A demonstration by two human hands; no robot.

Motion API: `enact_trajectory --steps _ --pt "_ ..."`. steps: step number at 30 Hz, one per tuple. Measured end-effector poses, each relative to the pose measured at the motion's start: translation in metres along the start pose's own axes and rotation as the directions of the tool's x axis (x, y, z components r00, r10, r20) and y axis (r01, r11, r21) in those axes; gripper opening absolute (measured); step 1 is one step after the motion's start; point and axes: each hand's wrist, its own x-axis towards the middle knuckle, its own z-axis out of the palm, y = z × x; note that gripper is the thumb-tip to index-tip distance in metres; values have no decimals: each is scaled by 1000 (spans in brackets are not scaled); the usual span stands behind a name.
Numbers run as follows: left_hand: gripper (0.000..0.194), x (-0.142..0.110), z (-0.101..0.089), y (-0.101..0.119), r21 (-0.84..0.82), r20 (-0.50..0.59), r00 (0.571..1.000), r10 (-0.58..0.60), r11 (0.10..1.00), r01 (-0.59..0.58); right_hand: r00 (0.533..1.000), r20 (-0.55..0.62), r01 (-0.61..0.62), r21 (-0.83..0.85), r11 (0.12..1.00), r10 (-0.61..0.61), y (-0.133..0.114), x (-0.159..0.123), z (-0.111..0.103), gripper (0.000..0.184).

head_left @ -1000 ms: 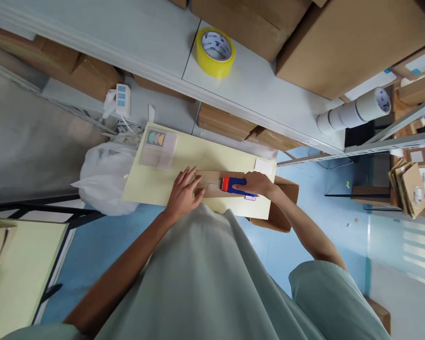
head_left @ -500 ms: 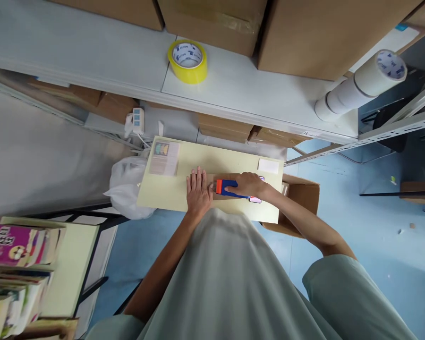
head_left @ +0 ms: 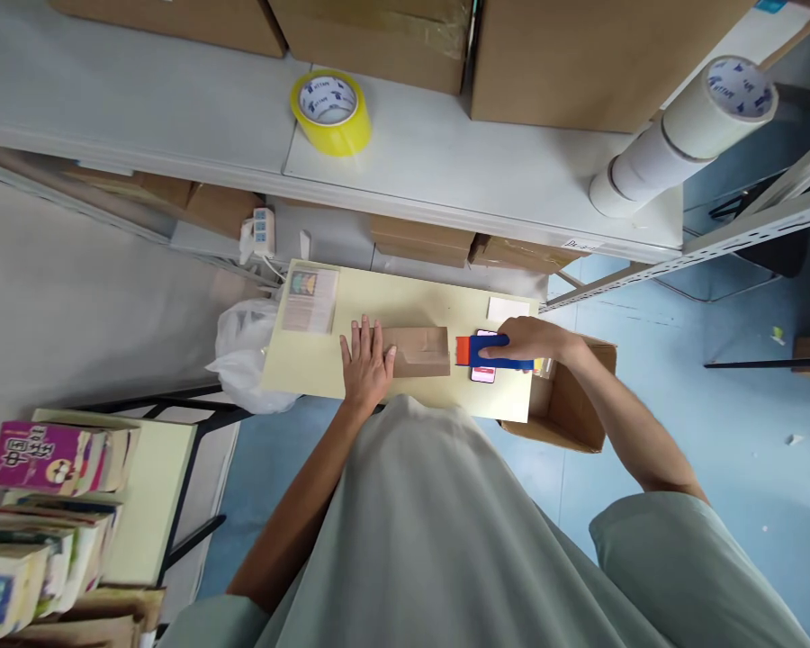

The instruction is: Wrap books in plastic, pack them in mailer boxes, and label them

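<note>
While a blue tool (head_left: 503,352) is gripped in the right hand (head_left: 530,338), its orange-red end is turned toward a small brown carton (head_left: 422,351) and is held just apart from the carton's right end. The handle is wrapped by closed fingers, with the thumb laid along the near side; the wrist is kept almost straight, and the forearm is slanted back to the body from the right of the carton. The left hand (head_left: 368,364) is laid palm down at the carton's left end, its grip wide, its fingers spread and pointed away from the body; how firmly the carton is pressed cannot be told.

The carton is set lengthwise on a pale yellow table (head_left: 405,297). To its right a phone (head_left: 484,373) is partly covered by the tool; whether the two touch cannot be made out. A white card (head_left: 508,309) is placed to the carton's far right, and a printed sheet (head_left: 309,310) to its far left. Farther right of the carton an open box (head_left: 573,405) is seen, and farther left a plastic bag (head_left: 247,355). Beyond the carton, a yellow tape roll (head_left: 341,130) and stacked white rolls (head_left: 698,135) are borne by a grey shelf (head_left: 445,153).
</note>
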Motion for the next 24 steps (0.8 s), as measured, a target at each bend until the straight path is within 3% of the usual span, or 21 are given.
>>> enact_trajectory --steps 3,7,14,24 --pt "73 1 -1 1 -6 -6 1000 5 1000 -5 999 34 11 24 1000 -12 25 -1 -6 67" --pt "73 1 0 0 -9 -5 1000 1 1000 -1 1000 22 -12 -18 1000 12 32 16 -1 65" --pt "73 2 1 -1 33 -1 1000 9 999 -9 986 -118 -133 -178 975 114 4 35 25 53" --pt "74 2 2 -4 57 5 999 35 998 -35 951 -293 -166 -207 964 100 -30 56 76 41"
